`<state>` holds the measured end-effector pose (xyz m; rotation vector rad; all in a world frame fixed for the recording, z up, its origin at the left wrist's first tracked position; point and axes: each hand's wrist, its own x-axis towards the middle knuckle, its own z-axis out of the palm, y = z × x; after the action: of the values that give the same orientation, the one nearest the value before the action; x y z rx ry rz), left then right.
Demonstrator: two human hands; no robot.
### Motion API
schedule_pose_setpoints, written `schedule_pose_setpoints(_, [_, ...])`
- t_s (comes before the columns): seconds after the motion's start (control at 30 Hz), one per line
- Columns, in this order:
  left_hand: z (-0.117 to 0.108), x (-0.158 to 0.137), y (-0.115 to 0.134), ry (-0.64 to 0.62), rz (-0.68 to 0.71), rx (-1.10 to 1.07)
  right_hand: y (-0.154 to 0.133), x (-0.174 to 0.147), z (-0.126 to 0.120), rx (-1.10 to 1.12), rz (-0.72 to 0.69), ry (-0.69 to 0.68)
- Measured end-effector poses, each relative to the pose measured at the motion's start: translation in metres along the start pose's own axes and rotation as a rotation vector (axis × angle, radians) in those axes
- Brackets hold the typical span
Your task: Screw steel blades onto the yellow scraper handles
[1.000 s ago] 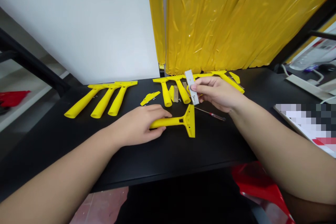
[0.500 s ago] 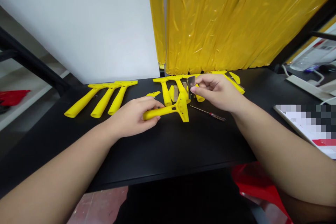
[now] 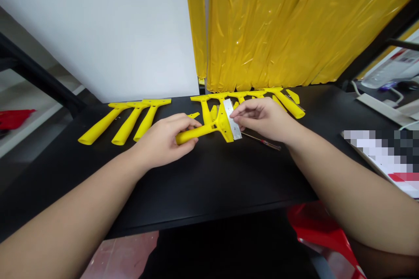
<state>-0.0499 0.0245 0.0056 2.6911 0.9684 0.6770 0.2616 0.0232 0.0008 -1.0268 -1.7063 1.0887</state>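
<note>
My left hand (image 3: 173,141) is closed around the tubular grip of a yellow plastic scraper handle (image 3: 224,125), its wide head pointing right. Against that head lies a flat metal scraper blade (image 3: 232,118), pinched at its right edge by the thumb and fingers of my right hand (image 3: 260,117). The blade runs along the head's outer edge; whether it sits in a slot I cannot tell. Behind my hands stand more yellow handles (image 3: 205,111) in a row, partly hidden. A thin screwdriver (image 3: 266,143) lies on the black table just below my right hand.
Several finished-looking yellow handles (image 3: 126,126) lie side by side at the left. Small yellow cover pieces (image 3: 292,96) rest at the back. A white panel (image 3: 114,30) and a yellow plastic curtain (image 3: 278,26) rise behind the table (image 3: 196,192). A pale, pixelated object (image 3: 379,152) lies right.
My right hand has brought the blade down and left against the handle's head, where it now shows bright. The left hand with the handle has shifted slightly up and left.
</note>
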Motion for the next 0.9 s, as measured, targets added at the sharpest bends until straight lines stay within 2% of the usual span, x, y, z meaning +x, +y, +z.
schedule_pose_setpoints(0.23, [0.0, 0.0, 0.005, -0.003, 0.022, 0.051, 0.002, 0.005, 0.002, 0.203, 0.19, 0.027])
schedule_pose_setpoints(0.4, [0.0, 0.001, 0.008, 0.006, 0.028, 0.069, 0.0, 0.005, 0.006, 0.221, 0.302, 0.0])
schedule_pose_setpoints(0.73, [0.002, -0.001, 0.011, -0.011, 0.017, 0.101, 0.003, 0.007, 0.016, 0.108, 0.365, -0.013])
schedule_pose_setpoints(0.9, [0.002, 0.0, 0.011, 0.002, 0.019, 0.105, 0.005, 0.007, 0.017, 0.104, 0.323, -0.032])
